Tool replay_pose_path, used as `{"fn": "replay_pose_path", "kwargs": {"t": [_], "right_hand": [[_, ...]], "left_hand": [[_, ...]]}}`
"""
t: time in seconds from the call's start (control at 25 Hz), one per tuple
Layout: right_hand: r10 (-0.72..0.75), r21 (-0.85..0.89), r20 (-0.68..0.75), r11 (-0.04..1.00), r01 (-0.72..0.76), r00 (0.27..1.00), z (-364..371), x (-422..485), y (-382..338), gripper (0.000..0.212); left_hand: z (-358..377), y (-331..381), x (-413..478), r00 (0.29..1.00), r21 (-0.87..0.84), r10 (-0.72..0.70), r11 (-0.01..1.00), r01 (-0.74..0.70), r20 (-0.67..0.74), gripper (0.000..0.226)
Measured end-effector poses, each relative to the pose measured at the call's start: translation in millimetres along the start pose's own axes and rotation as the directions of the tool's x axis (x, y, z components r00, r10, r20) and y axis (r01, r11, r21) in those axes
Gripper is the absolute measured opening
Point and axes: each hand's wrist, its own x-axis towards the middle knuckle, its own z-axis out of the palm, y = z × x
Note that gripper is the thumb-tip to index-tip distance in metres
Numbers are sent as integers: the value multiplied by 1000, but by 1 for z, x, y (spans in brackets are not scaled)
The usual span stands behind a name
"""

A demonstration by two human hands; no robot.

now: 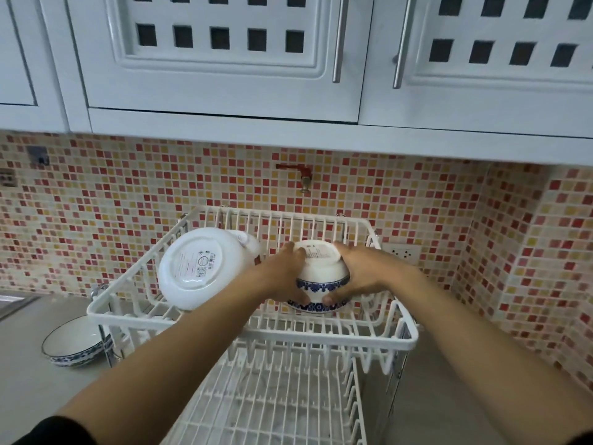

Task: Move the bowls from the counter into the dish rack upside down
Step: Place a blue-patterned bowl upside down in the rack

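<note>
A white bowl with a blue pattern band (pixel 321 271) is upside down in the upper tier of the white wire dish rack (pixel 250 334). My left hand (pixel 282 277) grips its left side and my right hand (pixel 356 274) grips its right side. To its left a larger white bowl (pixel 199 268) leans upside down and tilted in the same tier, its labelled base facing me. Another white bowl with a blue rim pattern (pixel 75 342) stands upright on the grey counter (pixel 29 364), left of the rack.
The rack has a lower wire tier (pixel 269 403) below the upper one. A red-handled tap (pixel 301 175) sticks out of the mosaic tile wall behind it. White wall cabinets (pixel 224 59) hang overhead. A sink edge (pixel 12 303) shows at the far left.
</note>
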Motion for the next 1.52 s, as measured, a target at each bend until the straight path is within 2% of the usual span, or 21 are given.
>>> {"fn": "replay_pose_path", "kwargs": {"t": [0.16, 0.32, 0.44, 0.56, 0.68, 0.8, 0.92, 1.12, 1.2, 1.36, 1.52], "right_hand": [[36, -82, -21, 996, -38, 999, 0, 1, -1, 117], [52, -43, 27, 998, -51, 998, -5, -3, -2, 124], [69, -27, 50, 997, -67, 996, -19, -15, -11, 120], [79, -69, -45, 994, -82, 996, -42, -24, -35, 102], [76, -10, -212, 997, -80, 974, -58, -29, -77, 94], [46, 66, -332, 998, -26, 942, -59, -25, -142, 74], [25, 113, -367, 993, 18, 930, -48, -8, -218, 66], [5, 170, -374, 983, 63, 928, -16, 40, -345, 67], [43, 228, -382, 973, 49, 923, 3, 57, -392, 64], [199, 404, -361, 914, -39, 911, 57, 89, -451, 61], [378, 504, -189, 829, -241, 906, 131, 123, -457, 64]], "left_hand": [[1, 2, 0, 1000, 13, -21, 1000, 21, 2, 103], [0, 5, -5, 999, -7, -38, 999, 39, 36, 107], [-17, 6, -16, 999, -16, 12, 1000, -13, -40, 91], [-45, -2, -39, 980, -26, 69, 997, -75, -189, 68], [-72, -23, -70, 947, -64, 45, 996, -68, -317, 59], [-91, -68, -111, 927, -112, 2, 993, -48, -376, 53], [-101, -127, -151, 916, -118, -36, 993, -13, -400, 49], [-94, -245, -204, 919, -120, -164, 984, 128, -359, 52], [-80, -287, -216, 921, -145, -228, 971, 191, -315, 51], [-36, -345, -222, 934, -149, -284, 955, 256, -218, 44], [25, -390, -211, 928, -176, -363, 923, 344, -90, 38]]}}
